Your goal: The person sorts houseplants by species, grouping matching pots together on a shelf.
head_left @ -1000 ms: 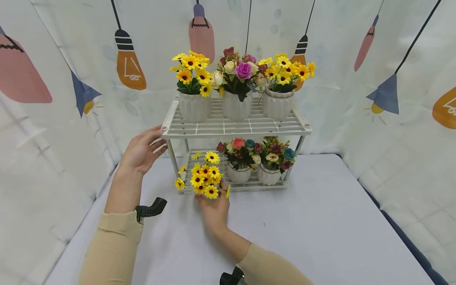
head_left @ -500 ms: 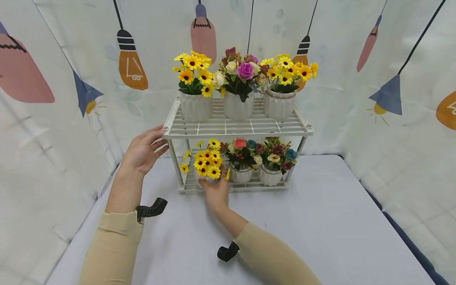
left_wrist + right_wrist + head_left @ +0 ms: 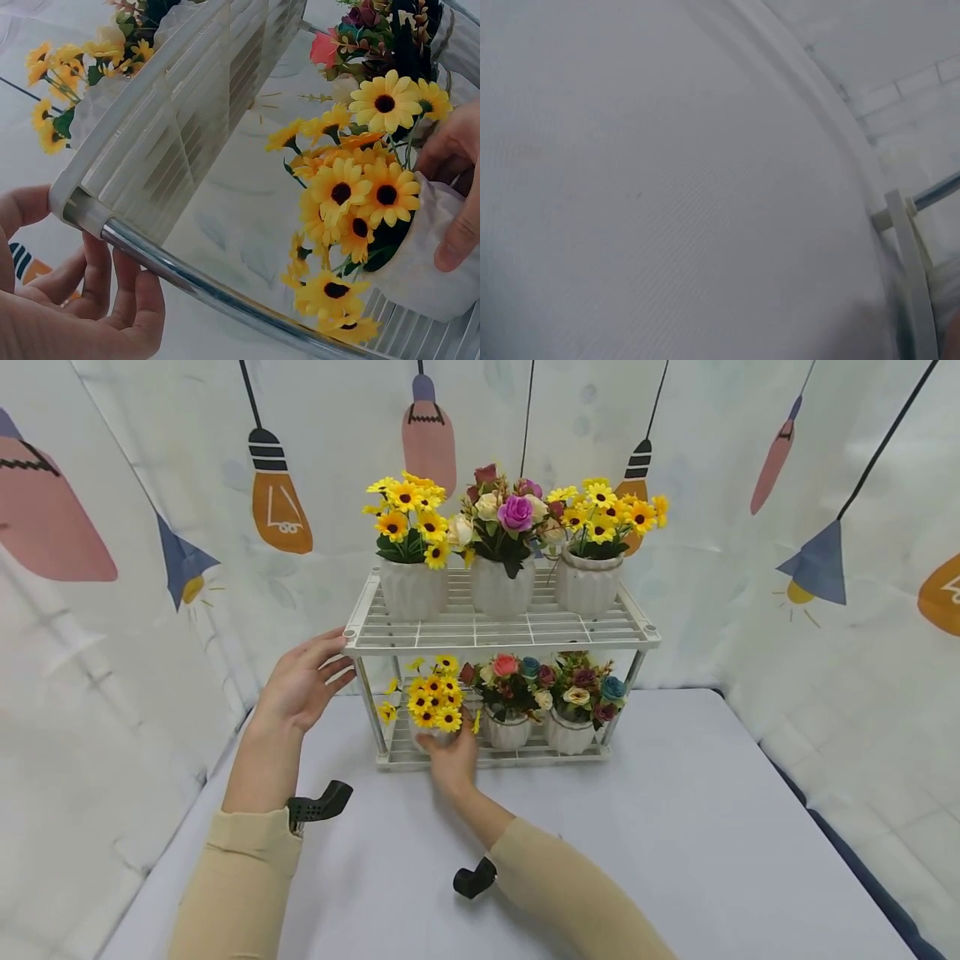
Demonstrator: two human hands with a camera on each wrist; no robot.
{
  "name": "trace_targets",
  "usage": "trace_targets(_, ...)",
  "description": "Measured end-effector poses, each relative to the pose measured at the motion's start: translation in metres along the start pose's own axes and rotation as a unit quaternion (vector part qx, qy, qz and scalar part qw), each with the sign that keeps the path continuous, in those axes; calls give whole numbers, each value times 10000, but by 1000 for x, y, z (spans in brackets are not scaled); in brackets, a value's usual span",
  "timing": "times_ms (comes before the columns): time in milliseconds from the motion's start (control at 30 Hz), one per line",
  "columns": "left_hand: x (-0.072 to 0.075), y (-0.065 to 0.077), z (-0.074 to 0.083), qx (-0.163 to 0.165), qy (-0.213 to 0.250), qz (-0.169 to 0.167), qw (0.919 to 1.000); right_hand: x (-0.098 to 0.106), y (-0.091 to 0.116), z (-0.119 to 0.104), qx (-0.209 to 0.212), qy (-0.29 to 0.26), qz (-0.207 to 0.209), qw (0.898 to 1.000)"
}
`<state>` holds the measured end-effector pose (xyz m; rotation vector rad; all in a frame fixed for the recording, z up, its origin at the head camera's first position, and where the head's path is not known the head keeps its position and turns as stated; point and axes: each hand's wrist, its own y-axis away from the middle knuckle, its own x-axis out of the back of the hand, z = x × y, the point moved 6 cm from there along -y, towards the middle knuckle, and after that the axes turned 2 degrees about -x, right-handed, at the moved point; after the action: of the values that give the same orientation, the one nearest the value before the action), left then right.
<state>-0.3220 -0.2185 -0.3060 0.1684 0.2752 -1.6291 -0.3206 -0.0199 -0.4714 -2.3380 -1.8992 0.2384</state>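
My left hand [image 3: 298, 683] holds the front left corner of the upper shelf of a white two-tier rack [image 3: 495, 645]. In the left wrist view its thumb lies on the corner and the fingers are below, beside the metal post [image 3: 195, 279]. On the lower shelf's left end, my right hand [image 3: 456, 762] grips a white flowerpot [image 3: 424, 259] with yellow daisy-like artificial flowers [image 3: 435, 700]. Thumb and fingers lie on opposite sides of this pot. In the right wrist view only a sliver of that hand shows at the lower right edge.
Right of the gripped pot stand two white pots of mixed roses [image 3: 507, 731] on the lower shelf. The upper shelf bears yellow-flower pots [image 3: 412, 589] [image 3: 588, 583] at both ends and a rose pot [image 3: 501, 587] between. A white cloth [image 3: 675, 827] covers the table.
My right hand has moved the yellow-flower pot back and up from the rack's front edge onto the lower shelf, then slightly left. My left hand stays at the rack's corner.
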Motion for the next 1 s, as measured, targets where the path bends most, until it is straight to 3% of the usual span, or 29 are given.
trace_targets(300, 0, 0, 1, -4, -9, -1, 10000, 3, 3, 11, -151, 488, -181, 9985)
trace_targets(433, 0, 0, 1, 7, 8, 17, 10000, 10, 10, 13, -311, 991, -240, 9943)
trace_targets(600, 0, 0, -1, 27, 47, 16, 10000, 27, 26, 10, -625, 870, -725, 9916)
trace_targets(700, 0, 0, -1, 21, 19, 21, 10000, 43, 36, 2, -523, 593, -1262, 9889)
trace_targets(833, 0, 0, 0, -10, -43, -32, 10000, 72, 45, -11, 4, 864, -2010, 9758)
trace_targets(1000, -2, -3, 1, -107, -59, -146, 9998, 121, 52, -24, 434, 1625, -2603, 9508)
